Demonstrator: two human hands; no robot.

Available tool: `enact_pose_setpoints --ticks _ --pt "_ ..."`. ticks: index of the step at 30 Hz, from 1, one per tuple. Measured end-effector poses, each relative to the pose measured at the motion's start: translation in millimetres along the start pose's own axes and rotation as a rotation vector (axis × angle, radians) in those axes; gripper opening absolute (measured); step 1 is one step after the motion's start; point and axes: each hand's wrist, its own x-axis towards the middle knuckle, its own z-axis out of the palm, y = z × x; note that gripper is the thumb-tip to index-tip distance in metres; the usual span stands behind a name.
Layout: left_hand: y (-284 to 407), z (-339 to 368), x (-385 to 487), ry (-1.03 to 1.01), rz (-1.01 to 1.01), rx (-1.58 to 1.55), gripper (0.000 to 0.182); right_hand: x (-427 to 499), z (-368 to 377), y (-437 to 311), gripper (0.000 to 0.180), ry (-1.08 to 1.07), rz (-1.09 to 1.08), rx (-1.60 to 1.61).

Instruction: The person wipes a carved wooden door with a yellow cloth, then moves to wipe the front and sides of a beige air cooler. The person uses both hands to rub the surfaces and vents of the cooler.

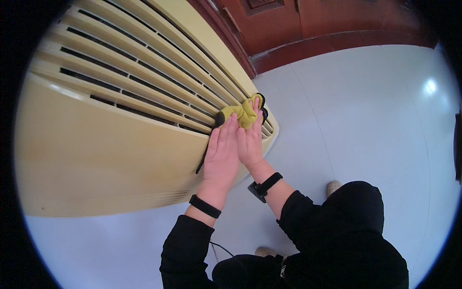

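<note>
A yellow cloth with dark edges [245, 112] lies bunched on the slatted grille [162, 77] of a large cream-coloured appliance, near the grille's right end. Both palms face down. My left hand [222, 151] presses on the cloth's near left side, fingers stretched and close together. Beside it, touching it, my right hand [252, 139] rests on the cloth's right part with its fingertips on the folds. A thin black strip or cord [201, 160] sticks out to the left of my left hand; where it leads beneath the hand is hidden. Both wrists wear black straps.
The appliance's smooth cream panel [108, 159] curves below the grille. Dark red wooden doors or panelling [270, 29] stand beyond its far end. Pale floor tiles [306, 119] stretch to the right. A dark object [457, 148] shows at the right rim. My knees and shoes are below.
</note>
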Motion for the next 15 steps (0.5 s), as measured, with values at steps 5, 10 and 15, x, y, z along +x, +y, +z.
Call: enact_pose_setpoints --ticks 5,10,15 --pt "-48.5 -75.7 -12.5 -0.062 0.152 -0.002 0.061 -3.7 -30.4 -73.6 0.064 -0.007 0.261 0.103" --pt "-47.4 -83.4 10.7 -0.092 0.207 0.015 0.063 4.3 -30.9 -70.2 0.063 -0.005 0.379 0.14" --pt "-28.3 -71.2 10.9 -0.167 0.281 0.003 0.066 -15.0 -27.7 -42.2 0.061 -0.024 0.632 0.273"
